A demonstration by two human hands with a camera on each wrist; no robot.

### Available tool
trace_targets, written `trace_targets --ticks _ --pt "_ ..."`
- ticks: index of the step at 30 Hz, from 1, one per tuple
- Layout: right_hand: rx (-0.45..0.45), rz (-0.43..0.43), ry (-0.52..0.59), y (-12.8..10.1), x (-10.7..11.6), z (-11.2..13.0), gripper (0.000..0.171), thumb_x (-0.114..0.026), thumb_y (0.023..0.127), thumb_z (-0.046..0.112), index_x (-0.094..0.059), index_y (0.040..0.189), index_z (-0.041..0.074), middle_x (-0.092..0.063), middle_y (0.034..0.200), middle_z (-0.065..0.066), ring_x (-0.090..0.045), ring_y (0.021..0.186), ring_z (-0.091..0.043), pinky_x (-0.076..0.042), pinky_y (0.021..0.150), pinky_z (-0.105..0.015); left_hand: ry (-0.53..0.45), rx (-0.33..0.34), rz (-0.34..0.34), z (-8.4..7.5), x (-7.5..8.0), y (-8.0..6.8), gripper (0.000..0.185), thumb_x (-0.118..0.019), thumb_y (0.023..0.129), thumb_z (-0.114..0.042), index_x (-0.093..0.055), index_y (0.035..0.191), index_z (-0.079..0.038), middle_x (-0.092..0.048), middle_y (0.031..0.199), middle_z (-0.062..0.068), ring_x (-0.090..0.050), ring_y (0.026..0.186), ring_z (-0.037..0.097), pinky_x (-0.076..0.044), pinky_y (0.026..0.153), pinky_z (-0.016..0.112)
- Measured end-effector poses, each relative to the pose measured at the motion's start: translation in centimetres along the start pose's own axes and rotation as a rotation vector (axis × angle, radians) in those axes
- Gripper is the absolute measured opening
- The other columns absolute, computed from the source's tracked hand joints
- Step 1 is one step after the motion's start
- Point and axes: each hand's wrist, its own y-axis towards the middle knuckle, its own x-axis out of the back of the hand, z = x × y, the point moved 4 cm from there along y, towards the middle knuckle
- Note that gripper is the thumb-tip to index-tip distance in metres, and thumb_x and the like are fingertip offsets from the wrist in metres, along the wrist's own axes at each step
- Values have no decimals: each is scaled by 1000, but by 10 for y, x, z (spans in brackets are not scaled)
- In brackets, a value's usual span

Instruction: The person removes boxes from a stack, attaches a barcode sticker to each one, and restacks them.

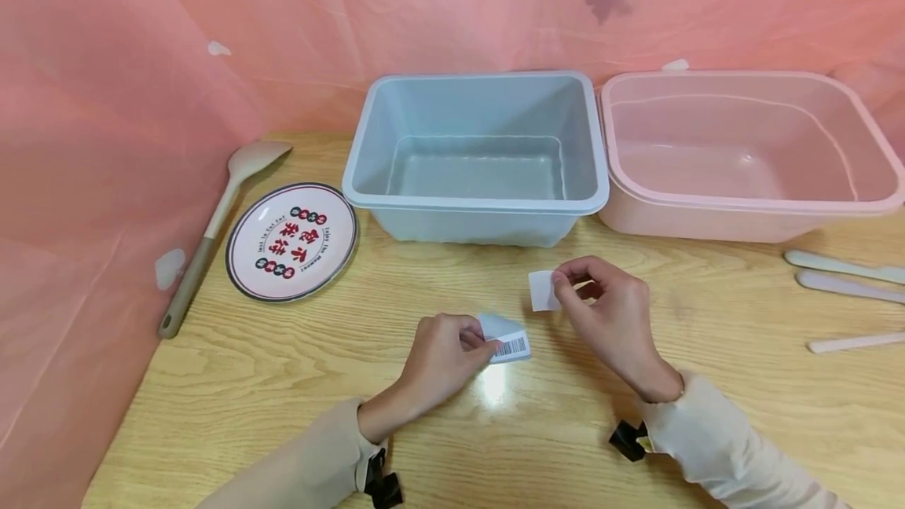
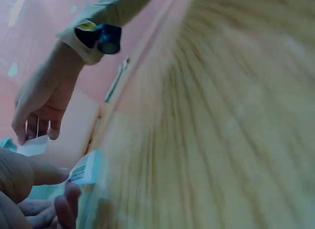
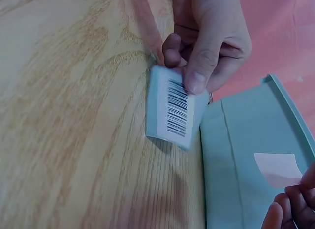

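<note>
Blue tub (image 1: 478,155), pink tub (image 1: 742,155), plate (image 1: 291,241)

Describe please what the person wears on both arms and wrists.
Both arms wear long cream-coloured fabric sleeves. A small black camera unit is strapped under each cuff, at the left wrist and the right wrist. The left hand and right hand are bare, without rings or gloves.

Two tubs (image 1: 478,157) (image 1: 749,155), one plate (image 1: 291,241), one spoon (image 1: 219,218), three pale utensils (image 1: 841,265) (image 1: 844,287) (image 1: 851,342), two paper pieces (image 1: 506,338) (image 1: 543,291).
</note>
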Motion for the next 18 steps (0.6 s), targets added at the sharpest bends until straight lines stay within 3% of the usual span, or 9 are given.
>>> trace_targets --ticks 6,9,12,15,18 --pt "-1 7 3 -1 0 2 9 -66 82 -2 -72 80 5 -71 76 -5 -57 68 2 -48 60 -9 224 -21 -34 -6 14 -1 24 -73 85 -28 -73 71 -8 -67 61 -2 -49 48 0 -40 45 17" --pt "5 13 4 -2 0 3 8 -66 82 -1 -71 80 5 -71 76 -6 -57 68 1 -48 60 -9 224 -48 -54 -13 22 1 22 -73 85 -28 -73 72 -10 -64 61 -4 -46 49 0 -39 45 17" --pt "8 24 8 -3 -1 3 8 -66 82 -1 -71 80 4 -70 76 -6 -58 67 1 -48 59 -10 53 -90 -16 -22 25 3 11 -73 85 -18 -74 80 -7 -70 70 1 -56 57 4 -47 52 18" --pt "12 36 5 -3 -2 3 8 -66 82 -1 -71 80 5 -70 75 -5 -58 68 0 -49 59 -11 -223 -83 100 -31 24 5 11 -69 87 -9 -73 93 0 -73 84 12 -67 67 18 -56 57 27" --pt "30 42 6 -4 -2 4 7 -67 81 -1 -70 81 5 -70 76 -4 -59 69 -1 -50 60 -11 -391 -81 188 -42 19 5 18 -65 91 -9 -70 103 3 -72 93 20 -70 77 31 -59 61 40"
